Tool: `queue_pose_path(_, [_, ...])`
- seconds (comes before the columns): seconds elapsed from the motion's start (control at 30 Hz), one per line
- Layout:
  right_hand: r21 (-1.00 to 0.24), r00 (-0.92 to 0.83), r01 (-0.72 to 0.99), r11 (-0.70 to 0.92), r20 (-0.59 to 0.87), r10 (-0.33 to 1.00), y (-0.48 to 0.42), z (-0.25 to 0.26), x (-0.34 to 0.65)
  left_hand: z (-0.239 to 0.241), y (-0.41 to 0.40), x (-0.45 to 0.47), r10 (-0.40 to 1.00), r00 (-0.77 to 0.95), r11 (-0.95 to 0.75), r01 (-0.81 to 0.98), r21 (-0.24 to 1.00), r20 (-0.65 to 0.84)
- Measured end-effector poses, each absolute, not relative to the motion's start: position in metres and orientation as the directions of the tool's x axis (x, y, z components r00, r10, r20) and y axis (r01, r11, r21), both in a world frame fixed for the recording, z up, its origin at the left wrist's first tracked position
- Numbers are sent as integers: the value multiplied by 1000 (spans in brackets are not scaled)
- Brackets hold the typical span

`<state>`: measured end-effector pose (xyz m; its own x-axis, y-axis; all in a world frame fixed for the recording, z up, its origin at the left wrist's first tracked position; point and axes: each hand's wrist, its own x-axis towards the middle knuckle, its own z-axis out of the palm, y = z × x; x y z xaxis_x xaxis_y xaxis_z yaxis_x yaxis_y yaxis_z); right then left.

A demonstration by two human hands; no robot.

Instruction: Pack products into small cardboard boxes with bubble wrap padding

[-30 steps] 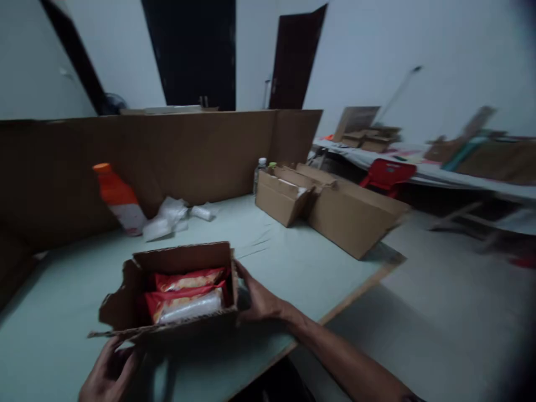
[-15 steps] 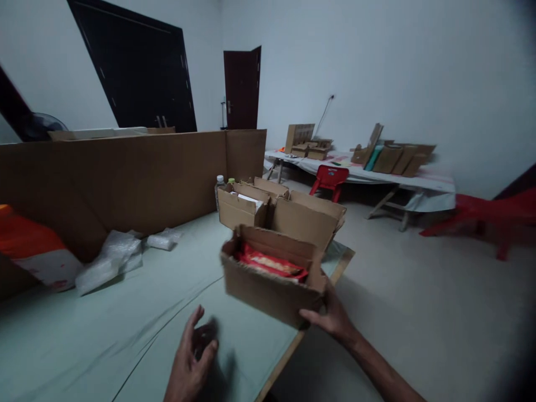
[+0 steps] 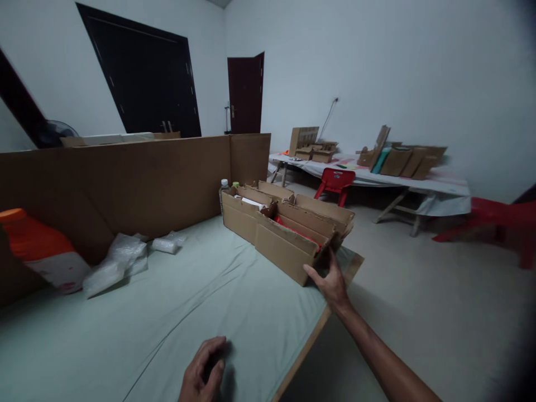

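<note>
An open-topped cardboard box (image 3: 285,254) with a red packet (image 3: 293,230) inside stands near the right edge of the green-covered table (image 3: 201,290). My right hand (image 3: 330,282) grips its near right end, thumb at the front corner and fingers against the end. Behind and left of it, touching or nearly so, are another open box (image 3: 239,216) with something white inside and further cardboard boxes (image 3: 324,207). Low in the view, my left hand (image 3: 204,368) is over the table, fingers loosely curved and apart, holding nothing.
Clear bubble wrap (image 3: 121,262) and an orange-and-white container (image 3: 46,251) lie at left before a tall cardboard panel (image 3: 167,190). Bottles (image 3: 224,187) stand behind the boxes. Beyond are a red chair (image 3: 337,181) and a second table (image 3: 444,195) with cardboard pieces.
My right hand has moved the box with the red packet away from me and down, against the other boxes. My left hand has dropped lower in the view.
</note>
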<state>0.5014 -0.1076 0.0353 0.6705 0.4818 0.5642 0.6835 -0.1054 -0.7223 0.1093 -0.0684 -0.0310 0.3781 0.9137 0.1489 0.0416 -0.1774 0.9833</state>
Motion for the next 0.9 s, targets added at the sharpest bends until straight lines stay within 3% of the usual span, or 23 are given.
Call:
queue_pose_path(0.13, [-710,686,676,-197,508,521,-127,13,485,-25,-63,107,875,466,-178,51,983,135])
queue_pose_path(0.27, [-657,590,729,-191,461,663,-150,-29,443,-8,-62,110,854,490,-237,61,970,177])
queue_pose_path(0.33, [-561,410,821,-102,457,789,-145,-47,416,2,-62,113,857,477,-254,57,966,197])
queue_pose_path(0.43, [-397,1,901,171,397,918,-113,-62,370,9,-60,116,893,420,-209,63,976,164])
queue_pose_path(0.5, [-335,-232,873,356,356,905,-82,-62,336,10,-60,114,925,361,-137,31,990,117])
queue_pose_path(0.6, [-282,-413,820,499,311,856,-29,-50,288,7,-66,95,960,271,-74,9,997,69])
queue_pose_path(0.73, [-223,-493,806,548,257,831,32,-32,225,4,-69,22,990,106,-119,225,967,97])
queue_pose_path(0.83, [-172,-492,809,562,322,808,59,-32,172,25,-56,-70,930,-66,-277,522,807,362])
queue_pose_path(0.9, [-124,-481,813,570,408,776,67,-38,140,55,-43,-140,809,-211,-225,750,622,548])
